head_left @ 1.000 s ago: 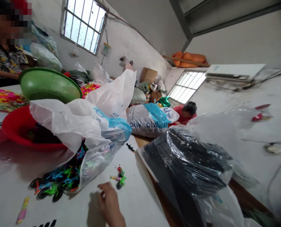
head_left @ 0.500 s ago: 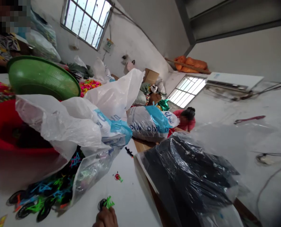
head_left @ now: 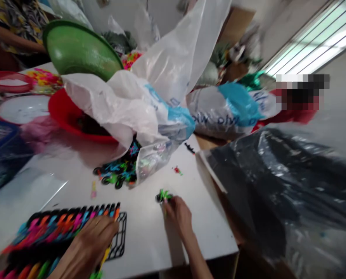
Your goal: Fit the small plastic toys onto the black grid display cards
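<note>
Close to the front edge of the worktop (head_left: 145, 236), toward its right corner, I see the right hand (head_left: 179, 214) with thumb and fingers pinched on a green bike (head_left: 162, 195); whether its wheels touch the surface I can't make out. Well apart from it, farther left along that edge, the left hand (head_left: 92, 237) lies over the right end of a black rack (head_left: 124, 233), fingers bent down, and I cannot tell whether they grip anything. Rows of coloured toys (head_left: 52, 221) fill the rack. Toward the middle, a heap of bikes (head_left: 116, 170) spills from a white bag (head_left: 123, 108), with a pink-and-yellow piece (head_left: 94, 190) near it. Beyond the green bike lies a small red piece (head_left: 177, 170), then a black piece (head_left: 189, 148) near the right edge. The bag partly hides a red basin (head_left: 64, 110); behind that tilts a green basin (head_left: 80, 50). A blue basket (head_left: 7, 162) sits at far left. Past the right edge is a dark bundle (head_left: 254, 182) in plastic; beyond it, a co-worker in red (head_left: 299, 114).
</note>
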Available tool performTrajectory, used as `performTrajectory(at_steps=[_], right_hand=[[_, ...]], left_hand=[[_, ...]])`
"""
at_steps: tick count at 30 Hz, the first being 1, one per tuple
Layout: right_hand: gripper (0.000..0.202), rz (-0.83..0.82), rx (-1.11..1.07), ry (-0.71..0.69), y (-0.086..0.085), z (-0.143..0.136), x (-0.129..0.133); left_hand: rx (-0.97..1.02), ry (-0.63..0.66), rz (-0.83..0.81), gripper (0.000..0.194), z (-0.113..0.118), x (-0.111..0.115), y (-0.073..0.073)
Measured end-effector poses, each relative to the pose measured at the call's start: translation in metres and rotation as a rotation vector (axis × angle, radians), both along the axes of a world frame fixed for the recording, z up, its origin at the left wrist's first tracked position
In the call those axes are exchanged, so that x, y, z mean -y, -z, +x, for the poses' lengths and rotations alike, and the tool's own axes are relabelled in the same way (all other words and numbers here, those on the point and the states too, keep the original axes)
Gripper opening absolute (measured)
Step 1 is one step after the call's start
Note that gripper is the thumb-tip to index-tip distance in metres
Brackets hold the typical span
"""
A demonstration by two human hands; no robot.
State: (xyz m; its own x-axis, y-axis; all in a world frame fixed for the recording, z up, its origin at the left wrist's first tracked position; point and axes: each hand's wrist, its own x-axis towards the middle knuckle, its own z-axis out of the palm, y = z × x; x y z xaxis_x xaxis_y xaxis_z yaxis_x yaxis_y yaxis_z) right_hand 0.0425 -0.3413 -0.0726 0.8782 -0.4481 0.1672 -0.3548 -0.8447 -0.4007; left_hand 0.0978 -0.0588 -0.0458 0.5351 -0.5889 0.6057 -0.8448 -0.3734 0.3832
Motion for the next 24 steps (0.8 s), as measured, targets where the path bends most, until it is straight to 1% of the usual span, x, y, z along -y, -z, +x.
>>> performTrajectory(at_steps=[2,4,6,8,10,11,13,15,16,17,19,21,22,24], right_hand=[[0.029,-0.018,-0.125,0.072,-0.006,0.008,-0.003],[0.027,-0.041,-0.196,0.12,-0.007,0.011,-0.009],[0.024,-0.089,-0.201,0.133,-0.005,0.008,-0.016],[0.02,-0.127,-0.158,0.14,-0.001,0.002,-0.022],[0.019,-0.101,-0.118,0.144,0.003,-0.005,-0.022],[0.019,-0.05,-0.094,0.146,0.005,-0.008,-0.021],[0.016,0.103,-0.032,0.129,0.004,-0.012,-0.018],[0.019,0.269,0.026,0.064,0.0,-0.011,-0.019],[0.021,0.352,0.045,0.008,-0.002,-0.01,-0.024],[0.022,0.425,0.055,-0.062,-0.003,-0.008,-0.032],[0.021,0.58,0.093,-0.215,-0.001,-0.008,-0.058],[0.021,0.734,0.157,-0.354,0.007,-0.012,-0.09],[0.02,0.792,0.186,-0.396,0.013,-0.016,-0.105],[0.017,0.884,0.247,-0.414,0.027,-0.022,-0.129]], left_hand=[[0.007,-0.029,0.1,0.023,0.0,0.0,0.009],[0.058,-0.038,0.168,0.024,0.002,0.0,0.013],[0.103,-0.03,0.207,0.023,0.003,-0.001,0.011],[0.108,-0.018,0.216,0.022,0.002,-0.002,0.008],[0.091,-0.019,0.201,0.021,0.001,-0.002,0.006],[0.073,-0.021,0.19,0.02,0.0,-0.002,0.005],[0.02,-0.029,0.172,0.018,-0.001,-0.001,0.005],[-0.035,-0.037,0.172,0.015,-0.001,0.0,0.006],[-0.054,-0.04,0.178,0.015,-0.001,0.001,0.006],[-0.062,-0.043,0.183,0.014,-0.001,0.001,0.005],[-0.053,-0.057,0.176,0.014,-0.003,0.0,0.001],[-0.02,-0.097,0.131,0.017,-0.01,-0.004,-0.007],[-0.004,-0.122,0.107,0.018,-0.015,-0.007,-0.012],[-0.001,-0.148,0.098,0.02,-0.028,-0.014,-0.02]])
